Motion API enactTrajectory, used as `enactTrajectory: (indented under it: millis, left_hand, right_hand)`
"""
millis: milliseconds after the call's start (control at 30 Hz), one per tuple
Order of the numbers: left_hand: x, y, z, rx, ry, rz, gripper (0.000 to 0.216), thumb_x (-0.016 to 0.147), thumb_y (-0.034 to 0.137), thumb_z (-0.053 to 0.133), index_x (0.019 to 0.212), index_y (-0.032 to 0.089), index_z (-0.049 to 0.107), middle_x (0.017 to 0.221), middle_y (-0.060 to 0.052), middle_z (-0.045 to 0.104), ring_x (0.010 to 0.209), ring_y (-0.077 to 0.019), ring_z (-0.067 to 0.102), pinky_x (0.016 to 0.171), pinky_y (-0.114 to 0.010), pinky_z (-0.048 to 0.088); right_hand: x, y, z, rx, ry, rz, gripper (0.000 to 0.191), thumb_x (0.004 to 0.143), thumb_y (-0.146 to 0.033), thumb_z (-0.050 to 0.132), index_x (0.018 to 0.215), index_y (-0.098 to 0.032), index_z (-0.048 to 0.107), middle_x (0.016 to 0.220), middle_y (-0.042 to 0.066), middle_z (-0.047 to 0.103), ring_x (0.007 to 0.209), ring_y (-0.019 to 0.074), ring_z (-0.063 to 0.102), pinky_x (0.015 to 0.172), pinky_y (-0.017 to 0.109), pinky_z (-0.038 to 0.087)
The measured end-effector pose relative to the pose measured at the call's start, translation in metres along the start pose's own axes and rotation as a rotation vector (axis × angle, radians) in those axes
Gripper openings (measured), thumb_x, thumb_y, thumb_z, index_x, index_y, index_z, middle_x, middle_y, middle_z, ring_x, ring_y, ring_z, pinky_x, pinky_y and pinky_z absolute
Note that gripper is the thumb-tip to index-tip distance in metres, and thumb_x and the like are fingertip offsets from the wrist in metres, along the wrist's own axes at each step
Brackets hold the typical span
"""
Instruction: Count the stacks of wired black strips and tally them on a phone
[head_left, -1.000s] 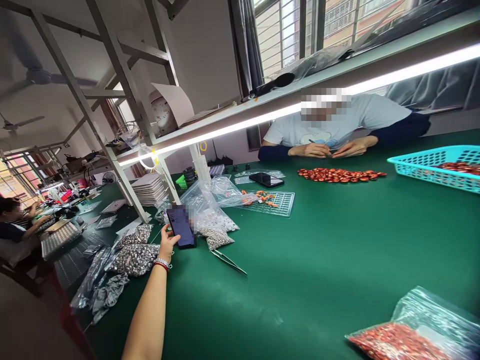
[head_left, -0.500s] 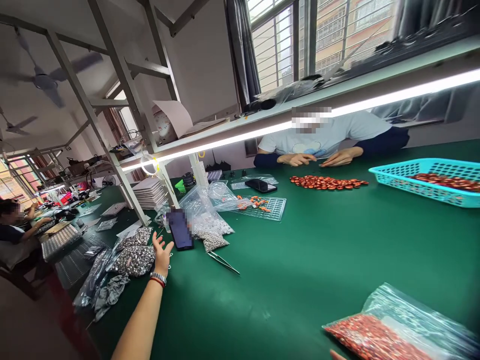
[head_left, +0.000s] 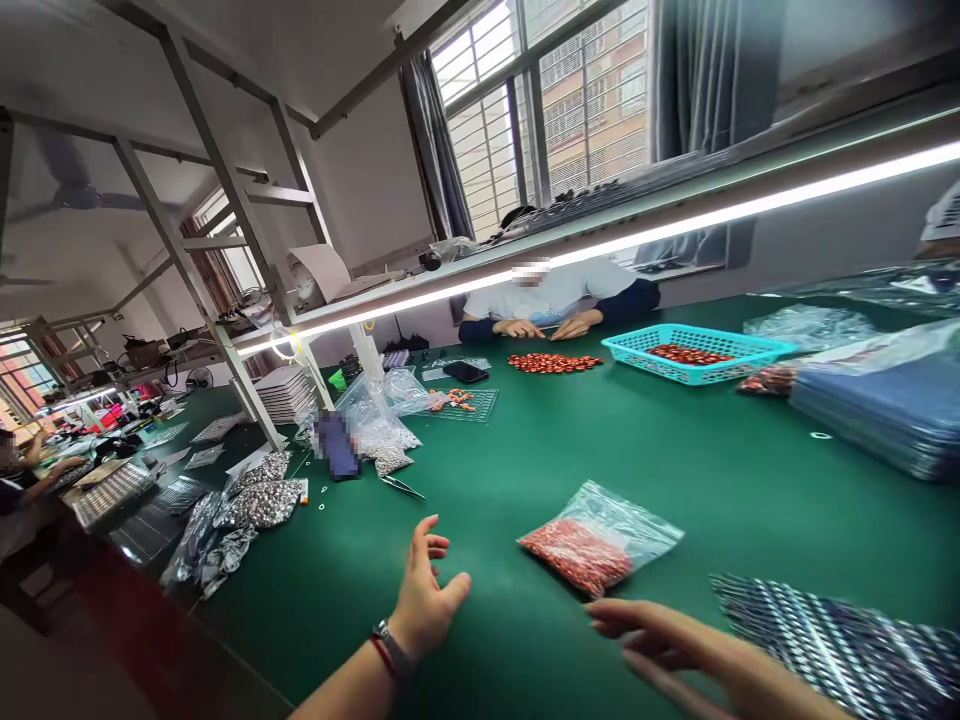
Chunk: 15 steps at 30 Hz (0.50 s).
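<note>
My left hand [head_left: 426, 590] hovers open over the green table [head_left: 525, 480], fingers loosely curled, holding nothing; a watch and a red band sit on its wrist. My right hand [head_left: 660, 640] reaches in from the lower right, fingers stretched out and empty, a little blurred. Between and just beyond both hands lies a clear bag of small red parts [head_left: 596, 545]. A stack of ribbed trays [head_left: 840, 640] lies right of my right hand. A dark phone [head_left: 337, 447] stands further back on the left beside tweezers [head_left: 401, 487].
Bags of grey metal parts [head_left: 247, 510] lie along the left edge. A person across the table works by a row of red parts [head_left: 553, 362], next to a turquoise basket [head_left: 694, 352]. Blue flat packs [head_left: 892, 405] are stacked at the right. A metal shelf frame [head_left: 225, 300] stands at the left.
My left hand let go of the phone and drew back toward me. The view swung right, and my right hand came into sight near the red bag.
</note>
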<state>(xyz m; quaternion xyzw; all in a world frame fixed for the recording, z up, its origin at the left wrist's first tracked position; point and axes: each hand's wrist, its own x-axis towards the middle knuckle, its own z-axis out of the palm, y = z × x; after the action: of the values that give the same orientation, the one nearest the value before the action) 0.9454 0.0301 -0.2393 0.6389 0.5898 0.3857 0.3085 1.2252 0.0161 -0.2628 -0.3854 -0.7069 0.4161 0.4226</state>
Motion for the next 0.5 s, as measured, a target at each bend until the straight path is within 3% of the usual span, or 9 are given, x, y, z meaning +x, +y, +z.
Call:
enactTrajectory:
  millis: [67, 167, 233, 333, 500]
  left_hand:
    - [0.001, 0.016, 0.009, 0.007, -0.033, 0.066, 0.067, 0.07, 0.027, 0.059, 0.132, 0.021, 0.035, 0.117, -0.012, 0.053, 0.105, -0.0247, 0.052, 0.09, -0.04, 0.042]
    - [0.006, 0.03, 0.022, 0.01, -0.069, 0.174, 0.062, 0.072, 0.032, 0.059, 0.13, 0.022, 0.039, 0.113, -0.012, 0.056, 0.103, -0.0261, 0.054, 0.09, -0.043, 0.042]
    - [0.015, 0.03, 0.034, 0.006, -0.107, 0.242, 0.061, 0.073, 0.035, 0.061, 0.129, 0.024, 0.041, 0.112, -0.011, 0.058, 0.105, -0.0271, 0.055, 0.091, -0.044, 0.041]
    - [0.031, 0.029, 0.061, -0.004, -0.201, 0.317, 0.057, 0.075, 0.038, 0.06, 0.128, 0.026, 0.044, 0.112, -0.01, 0.06, 0.107, -0.0281, 0.055, 0.091, -0.046, 0.042]
    - [0.036, 0.052, 0.111, 0.064, -0.39, 0.437, 0.047, 0.074, 0.033, 0.06, 0.121, 0.024, 0.053, 0.116, -0.011, 0.06, 0.109, -0.0278, 0.055, 0.096, -0.048, 0.041]
  right_hand:
    - [-0.02, 0.001, -0.051, -0.154, 0.085, 0.047, 0.041, 0.071, -0.059, 0.062, 0.096, -0.028, 0.074, 0.099, 0.013, 0.072, 0.086, 0.0341, 0.067, 0.077, 0.043, 0.056]
    - [-0.069, -0.006, -0.128, -0.328, 0.398, 0.201, 0.04, 0.073, -0.056, 0.055, 0.094, -0.027, 0.07, 0.101, 0.01, 0.071, 0.095, 0.036, 0.064, 0.082, 0.045, 0.054]
    - [-0.106, -0.013, -0.165, -0.429, 0.555, 0.335, 0.037, 0.073, -0.053, 0.049, 0.089, -0.025, 0.067, 0.094, 0.009, 0.072, 0.086, 0.0343, 0.067, 0.077, 0.045, 0.055]
    - [-0.145, -0.016, -0.193, -0.585, 0.618, 0.456, 0.036, 0.075, -0.048, 0.042, 0.087, -0.022, 0.064, 0.093, 0.01, 0.071, 0.085, 0.0314, 0.067, 0.077, 0.042, 0.055]
    - [-0.16, -0.005, -0.195, -0.696, 0.567, 0.504, 0.039, 0.077, -0.043, 0.039, 0.097, -0.02, 0.063, 0.108, 0.012, 0.065, 0.101, 0.0306, 0.061, 0.087, 0.04, 0.051]
